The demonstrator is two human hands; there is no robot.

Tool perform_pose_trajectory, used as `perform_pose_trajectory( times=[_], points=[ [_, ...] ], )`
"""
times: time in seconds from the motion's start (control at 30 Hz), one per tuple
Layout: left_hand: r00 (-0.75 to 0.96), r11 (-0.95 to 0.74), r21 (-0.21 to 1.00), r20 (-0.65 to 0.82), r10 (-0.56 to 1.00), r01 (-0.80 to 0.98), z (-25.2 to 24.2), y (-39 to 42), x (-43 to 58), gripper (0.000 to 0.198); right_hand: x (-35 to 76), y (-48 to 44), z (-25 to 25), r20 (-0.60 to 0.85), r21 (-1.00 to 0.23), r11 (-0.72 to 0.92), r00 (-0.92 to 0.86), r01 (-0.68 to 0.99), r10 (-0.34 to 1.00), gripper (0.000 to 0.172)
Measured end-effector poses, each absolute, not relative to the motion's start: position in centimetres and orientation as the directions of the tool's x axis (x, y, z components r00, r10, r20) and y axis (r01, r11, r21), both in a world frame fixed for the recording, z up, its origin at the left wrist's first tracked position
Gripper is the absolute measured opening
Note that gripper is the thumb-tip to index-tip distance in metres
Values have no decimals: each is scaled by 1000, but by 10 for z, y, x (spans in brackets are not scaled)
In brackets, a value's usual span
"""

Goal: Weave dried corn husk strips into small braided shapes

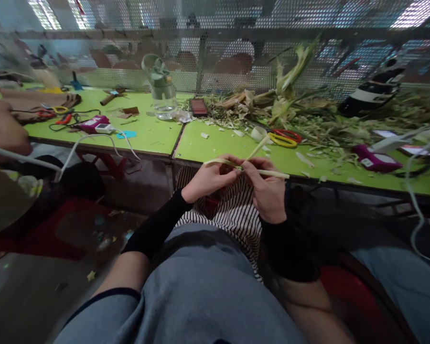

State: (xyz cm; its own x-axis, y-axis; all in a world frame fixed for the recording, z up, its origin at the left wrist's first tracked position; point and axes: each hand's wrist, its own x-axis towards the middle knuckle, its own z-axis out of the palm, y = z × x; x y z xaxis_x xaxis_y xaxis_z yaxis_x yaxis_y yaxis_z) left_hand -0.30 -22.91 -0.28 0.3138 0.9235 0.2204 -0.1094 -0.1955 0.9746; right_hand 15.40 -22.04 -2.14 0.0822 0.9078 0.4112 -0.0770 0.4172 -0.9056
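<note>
Pale green corn husk strips [257, 148] are pinched between my two hands, over my lap at the table's front edge. My left hand [215, 177] is closed, thumb and fingertips gripping the strips near their crossing; one strip lies over its fingers. From the other side, my right hand [268, 193] holds the crossing closed between thumb and fingers. One strip end slants up toward the table and another sticks out to the right. The exact fold at the fingertips is partly hidden. Beyond the hands lie yellow-handled scissors [284, 139] and a pale curled roll of strip [258, 133].
The green table [146, 131] bears a heap of husks [318, 112], a water bottle [164, 98], a dark bottle [369, 93] and purple boxes [376, 158] with white cables. A perforated metal screen [129, 52] stands behind. People sit left and right.
</note>
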Motion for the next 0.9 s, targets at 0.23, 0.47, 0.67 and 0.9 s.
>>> perform_pose_trajectory(
  times=[0.23, 0.47, 0.67, 0.9],
  points=[
    [293, -110, 982, 152, 944, -154, -5, -235, 4, 18, 147, -224, -23, 439, -887, 453, 139, -93, 888, 31],
    [197, -217, 972, 230, 953, -88, -4, -239, 11, 15, 137, -226, -29, 409, -871, 447, 202, -203, 890, 29],
    [180, -73, 970, 117, 977, -231, -19, -237, 12, 10, 136, -214, -24, 324, -910, 340, 103, -237, 940, 37],
    [208, 8, 877, 104, 973, -480, -21, -229, 4, 16, 149, -213, -17, 349, -933, 346, -13, -100, 937, 42]
  ],
)
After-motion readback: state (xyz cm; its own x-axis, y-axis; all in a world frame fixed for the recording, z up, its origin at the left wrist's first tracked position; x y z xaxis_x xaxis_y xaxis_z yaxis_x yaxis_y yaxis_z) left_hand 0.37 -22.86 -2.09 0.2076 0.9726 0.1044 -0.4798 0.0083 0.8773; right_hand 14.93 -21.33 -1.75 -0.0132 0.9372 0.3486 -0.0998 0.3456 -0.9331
